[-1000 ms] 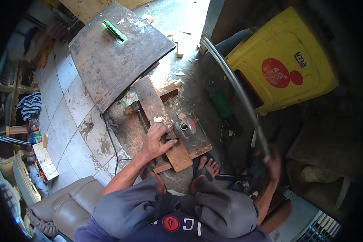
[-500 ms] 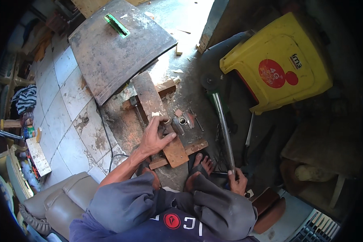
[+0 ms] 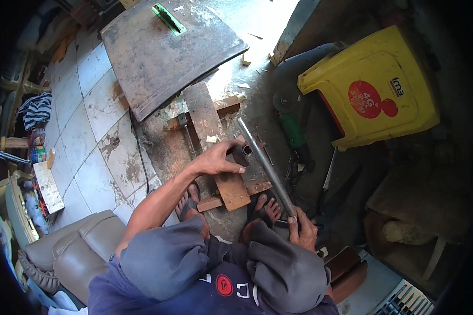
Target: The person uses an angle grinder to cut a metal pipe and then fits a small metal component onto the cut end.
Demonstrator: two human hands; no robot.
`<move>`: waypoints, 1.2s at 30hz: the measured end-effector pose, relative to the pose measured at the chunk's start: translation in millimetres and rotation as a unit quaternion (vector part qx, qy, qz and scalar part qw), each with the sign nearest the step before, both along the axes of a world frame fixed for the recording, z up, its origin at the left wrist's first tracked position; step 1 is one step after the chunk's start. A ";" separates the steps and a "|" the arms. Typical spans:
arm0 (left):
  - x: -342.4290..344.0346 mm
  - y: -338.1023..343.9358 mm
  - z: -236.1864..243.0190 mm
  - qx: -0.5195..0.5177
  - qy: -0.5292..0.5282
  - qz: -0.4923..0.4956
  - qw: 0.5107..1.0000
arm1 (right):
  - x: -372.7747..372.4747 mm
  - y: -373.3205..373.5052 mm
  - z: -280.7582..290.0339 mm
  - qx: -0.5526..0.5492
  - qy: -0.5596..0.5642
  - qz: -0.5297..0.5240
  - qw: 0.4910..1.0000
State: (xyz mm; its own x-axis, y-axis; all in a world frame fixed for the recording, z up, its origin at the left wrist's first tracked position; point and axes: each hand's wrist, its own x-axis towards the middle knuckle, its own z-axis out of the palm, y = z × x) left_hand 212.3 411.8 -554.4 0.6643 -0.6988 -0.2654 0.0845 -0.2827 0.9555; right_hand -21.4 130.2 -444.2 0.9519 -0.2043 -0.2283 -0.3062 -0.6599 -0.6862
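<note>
A bare metal pipe [image 3: 270,170] is gripped near its lower end by my right hand [image 3: 304,231]. It slants up and left, its far end above the small metal parts by the wooden stand. My left hand [image 3: 218,159] reaches over the brown board [image 3: 232,192], thumb and index finger apart in a C shape. A dark piece shows in the gap between them; whether my fingers touch it is unclear. A small metal ring [image 3: 247,150] lies just past the fingertips, beside the pipe.
Right of the pipe lies a green angle grinder [image 3: 293,131]. A yellow plastic stool [image 3: 378,89] is on its side at the right, near a long blade [image 3: 330,169]. A worn tabletop with a green-edged slot [image 3: 168,58] stands ahead. A black cable [image 3: 138,152] crosses the left tiles.
The pipe's upper end has swung left and nearer, off the grinder and toward my left hand. My left hand has shifted right across the board. The whole view has moved slightly.
</note>
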 end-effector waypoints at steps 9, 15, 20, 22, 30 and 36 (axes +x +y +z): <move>12.6 -4.9 30.7 -0.007 0.128 -0.012 0.992 | 5.7 12.9 10.1 -0.019 0.037 -0.011 0.999; 7.7 -3.0 -0.9 -0.050 0.085 0.005 0.995 | 9.4 15.2 -1.7 -0.027 0.005 -0.006 1.000; 6.4 -3.2 0.8 -0.027 0.067 -0.007 0.997 | 13.9 13.5 -5.1 -0.013 0.008 0.007 1.000; 6.5 -5.7 11.9 -0.039 0.120 0.005 0.992 | 12.8 12.8 -3.0 -0.008 0.032 0.006 0.999; 11.4 -5.9 23.5 -0.025 0.134 0.004 0.991 | 18.6 15.6 -3.0 -0.034 -0.004 0.008 0.999; 9.4 -4.7 16.9 -0.013 0.129 0.001 0.992 | 19.9 11.3 -6.0 -0.043 -0.014 0.028 0.999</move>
State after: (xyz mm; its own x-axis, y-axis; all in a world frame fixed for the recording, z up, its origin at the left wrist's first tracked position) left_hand 221.6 407.1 -537.5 0.5775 -0.7067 -0.4088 0.3280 -0.2577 0.9088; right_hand -1.4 141.5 -450.1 0.9681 -0.1678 -0.1861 -0.2488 -0.7324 -0.6338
